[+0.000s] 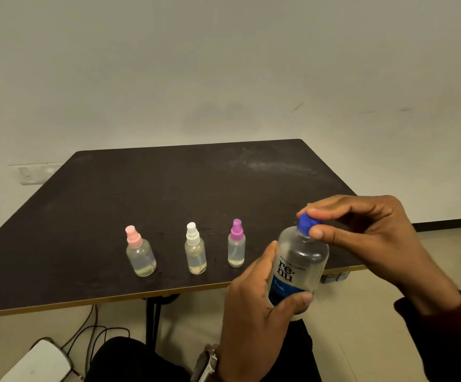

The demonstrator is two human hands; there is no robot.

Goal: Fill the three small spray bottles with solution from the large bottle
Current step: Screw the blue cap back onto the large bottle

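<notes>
Bottles with sprayers [193, 248] wait upright mid-table, while my left hand [254, 307] wraps the large bottle [298, 268], steadying it so my right hand [361, 230] can pinch its blue cap [307, 223].

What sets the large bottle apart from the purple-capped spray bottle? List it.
The large bottle is held off the table by the left hand; the purple-capped spray bottle stands on the table. The large bottle has a blue cap, pinched by the right hand, and a printed label; the spray bottle has none. Both have clear bodies.
</notes>
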